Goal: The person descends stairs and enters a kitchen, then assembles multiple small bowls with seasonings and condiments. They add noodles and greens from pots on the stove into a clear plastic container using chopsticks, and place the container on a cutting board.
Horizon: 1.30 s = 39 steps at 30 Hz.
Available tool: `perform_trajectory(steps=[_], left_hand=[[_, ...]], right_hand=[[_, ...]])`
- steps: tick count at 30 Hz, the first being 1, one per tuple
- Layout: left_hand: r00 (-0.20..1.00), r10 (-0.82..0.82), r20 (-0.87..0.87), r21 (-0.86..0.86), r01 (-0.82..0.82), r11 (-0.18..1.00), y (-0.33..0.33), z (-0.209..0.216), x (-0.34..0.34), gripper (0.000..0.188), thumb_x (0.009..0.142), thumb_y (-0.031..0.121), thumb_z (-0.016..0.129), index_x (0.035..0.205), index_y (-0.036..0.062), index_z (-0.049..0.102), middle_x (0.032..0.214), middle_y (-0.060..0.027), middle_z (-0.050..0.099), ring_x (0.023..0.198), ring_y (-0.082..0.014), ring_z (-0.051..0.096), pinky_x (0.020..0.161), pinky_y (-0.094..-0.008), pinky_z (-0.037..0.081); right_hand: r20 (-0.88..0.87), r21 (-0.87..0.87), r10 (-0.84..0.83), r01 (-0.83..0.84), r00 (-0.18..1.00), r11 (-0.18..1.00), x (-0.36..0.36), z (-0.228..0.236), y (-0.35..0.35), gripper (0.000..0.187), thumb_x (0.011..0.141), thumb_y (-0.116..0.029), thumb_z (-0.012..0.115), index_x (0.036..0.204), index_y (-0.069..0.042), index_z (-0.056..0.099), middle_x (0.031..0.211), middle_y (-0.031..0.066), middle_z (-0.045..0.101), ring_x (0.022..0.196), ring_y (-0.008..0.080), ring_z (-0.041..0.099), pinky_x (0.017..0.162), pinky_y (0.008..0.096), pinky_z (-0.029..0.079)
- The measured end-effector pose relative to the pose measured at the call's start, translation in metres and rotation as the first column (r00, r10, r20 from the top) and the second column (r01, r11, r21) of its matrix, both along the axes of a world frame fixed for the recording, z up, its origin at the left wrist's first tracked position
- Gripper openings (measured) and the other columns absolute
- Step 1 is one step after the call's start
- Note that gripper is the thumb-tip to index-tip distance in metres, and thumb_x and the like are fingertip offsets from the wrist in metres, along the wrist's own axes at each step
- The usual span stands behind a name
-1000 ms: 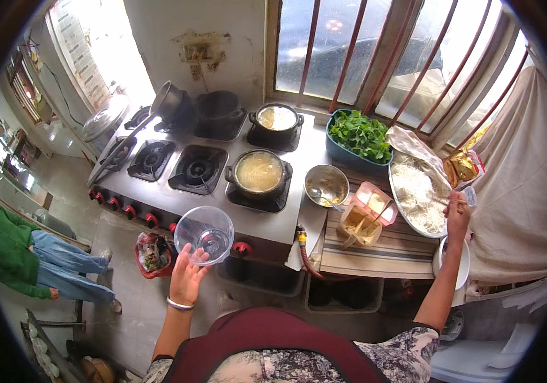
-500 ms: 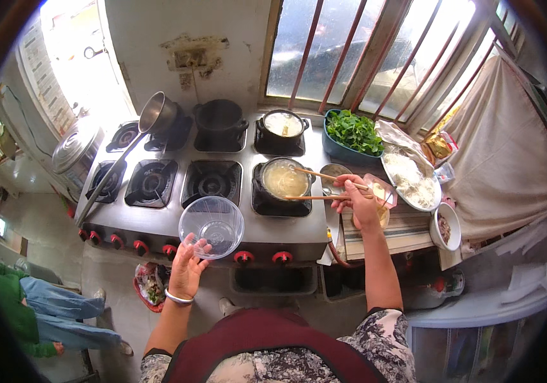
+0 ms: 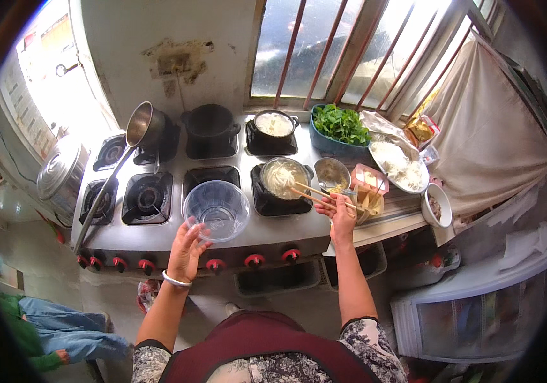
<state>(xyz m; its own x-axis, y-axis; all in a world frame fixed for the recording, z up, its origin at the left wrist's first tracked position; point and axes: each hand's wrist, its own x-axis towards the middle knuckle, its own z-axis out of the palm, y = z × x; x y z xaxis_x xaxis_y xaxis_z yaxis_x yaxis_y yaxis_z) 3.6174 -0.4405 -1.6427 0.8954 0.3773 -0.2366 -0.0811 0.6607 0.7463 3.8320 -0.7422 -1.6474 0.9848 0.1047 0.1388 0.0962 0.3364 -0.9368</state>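
Observation:
With its fingers round the side, my left hand (image 3: 187, 252) holds a clear plastic bowl (image 3: 217, 210) over the front of the stove. I see nothing in the bowl. My right hand (image 3: 344, 220) is closed on a pair of wooden chopsticks (image 3: 317, 195). Their tips, now close together, reach the right side of the front pot (image 3: 310, 172). Pale noodles (image 3: 281, 178) show bunched in that pot by the tips; whether they are gripped I cannot tell. Behind it stands a second pot (image 3: 275, 124) with whitish contents.
The steel stove (image 3: 222, 137) carries a dark pot (image 3: 210, 124) and a long-handled ladle (image 3: 141, 125). At right are a tub of leafy greens (image 3: 339, 126), a metal bowl (image 3: 333, 171), a tray of white noodles (image 3: 399, 165) and a white bowl (image 3: 437, 205). Another person (image 3: 63, 329) is at far left.
The chopsticks have come together from a wide spread, and the noodles in the front pot now look bunched. My left hand has brought the bowl closer to the pot. The whole view has shifted.

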Motion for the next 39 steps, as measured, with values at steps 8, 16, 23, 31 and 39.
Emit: perform_trajectory(steps=[8, 16, 23, 31, 39], left_hand=[[0.997, -0.054, -0.057, 0.054, 0.057, 0.997, 0.011, -0.009, 0.010, 0.048, 0.083, 0.027, 0.064, 0.121, 0.0122, 0.041, 0.106, -0.0066, 0.053, 0.099, -0.0203, 0.053, 0.082, -0.0370, 0.043], [0.983, -0.135, -0.126, 0.082, 0.146, 0.986, 0.003, -0.007, 0.015, 0.044, 0.082, 0.027, 0.065, 0.118, 0.0123, 0.044, 0.100, -0.0042, 0.056, 0.093, -0.0186, 0.055, 0.080, -0.0377, 0.044], [0.991, -0.079, -0.109, 0.109, 0.091, 0.990, 0.027, -0.001, 0.044, 0.036, 0.082, 0.031, 0.065, 0.108, 0.0131, 0.047, 0.098, -0.0032, 0.054, 0.093, -0.0174, 0.053, 0.080, -0.0368, 0.044], [0.987, -0.050, -0.152, 0.264, 0.089, 0.960, 0.046, 0.010, 0.113, 0.059, 0.078, 0.034, 0.068, 0.122, 0.0057, 0.042, 0.107, -0.0049, 0.052, 0.097, -0.0172, 0.050, 0.080, -0.0351, 0.040], [0.971, -0.019, -0.239, 0.417, 0.120, 0.901, 0.052, 0.011, 0.162, 0.082, 0.072, 0.038, 0.074, 0.132, 0.0006, 0.031, 0.120, -0.0120, 0.048, 0.106, -0.0226, 0.047, 0.087, -0.0391, 0.037]], right_hand=[[-0.099, 0.250, -0.095, 0.117, 0.991, 0.961, -0.014, -0.028, -0.003, 0.031, 0.095, -0.025, 0.042, 0.098, 0.005, 0.049, 0.085, 0.0222, 0.061, 0.071, 0.0321, 0.065, 0.066, 0.0383, 0.057], [-0.193, 0.355, -0.108, 0.172, 0.975, 0.919, -0.017, -0.030, -0.009, 0.030, 0.094, -0.022, 0.042, 0.100, 0.007, 0.049, 0.089, 0.0255, 0.061, 0.075, 0.0362, 0.064, 0.068, 0.0391, 0.057], [-0.281, 0.402, -0.104, 0.216, 0.954, 0.890, -0.015, -0.024, -0.014, 0.029, 0.094, -0.020, 0.042, 0.099, 0.008, 0.048, 0.091, 0.0260, 0.060, 0.078, 0.0366, 0.064, 0.068, 0.0386, 0.057], [-0.300, 0.393, -0.118, 0.236, 0.947, 0.889, -0.015, -0.006, -0.019, 0.028, 0.094, -0.020, 0.041, 0.100, 0.007, 0.048, 0.092, 0.0260, 0.060, 0.079, 0.0362, 0.064, 0.069, 0.0372, 0.057], [-0.237, 0.399, -0.134, 0.222, 0.962, 0.890, -0.010, 0.024, -0.021, 0.029, 0.094, -0.019, 0.040, 0.100, 0.008, 0.046, 0.091, 0.0271, 0.060, 0.079, 0.0360, 0.064, 0.068, 0.0371, 0.057]])
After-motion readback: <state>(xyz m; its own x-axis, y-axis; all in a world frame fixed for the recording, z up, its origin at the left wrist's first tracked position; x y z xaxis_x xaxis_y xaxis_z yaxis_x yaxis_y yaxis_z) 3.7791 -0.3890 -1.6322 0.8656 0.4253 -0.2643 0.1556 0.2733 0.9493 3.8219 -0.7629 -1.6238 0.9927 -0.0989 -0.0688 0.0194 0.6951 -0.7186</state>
